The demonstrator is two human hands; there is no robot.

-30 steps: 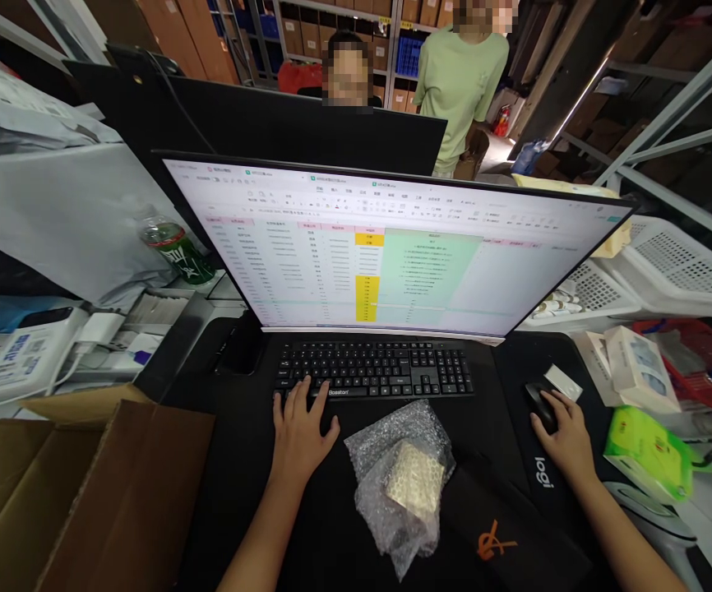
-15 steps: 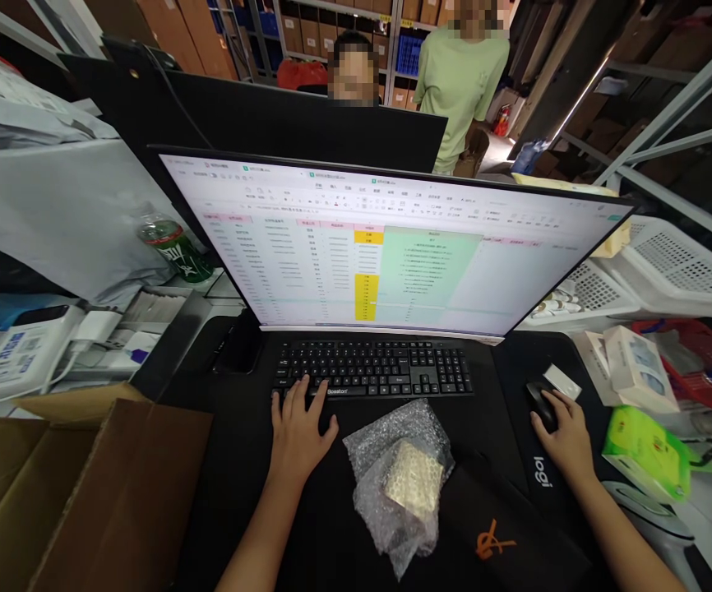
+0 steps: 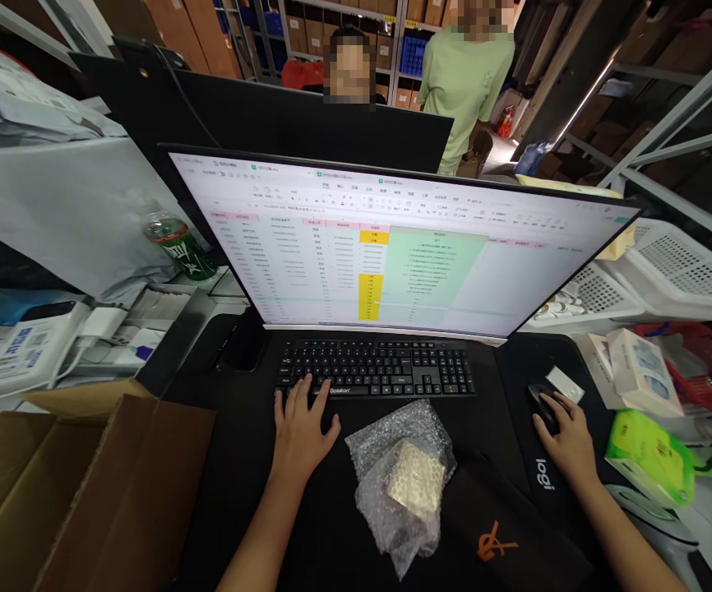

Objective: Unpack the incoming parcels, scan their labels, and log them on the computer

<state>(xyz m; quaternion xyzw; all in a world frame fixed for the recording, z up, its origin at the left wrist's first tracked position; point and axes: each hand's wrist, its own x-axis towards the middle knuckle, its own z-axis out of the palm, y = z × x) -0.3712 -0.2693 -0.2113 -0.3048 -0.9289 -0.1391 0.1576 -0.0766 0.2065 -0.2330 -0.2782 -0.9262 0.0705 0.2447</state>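
Work on screen (image 3: pixel 418 255) seemed underway — left hand (image 3: pixel 302 423) splayed over keyboard (image 3: pixel 381 368), right hand (image 3: pixel 571 444) grasping mouse (image 3: pixel 543 408) toward surface (image 3: pixel 326 534)'s right edge — needing light presses.

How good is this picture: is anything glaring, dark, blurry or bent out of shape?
In the head view, the monitor glows brightly, its outline skewed, its spreadsheet mostly too fine to read; the bubble wrap glints; the metal shelving at right sits in shadow; the left hand and right hand look fairly sharp.
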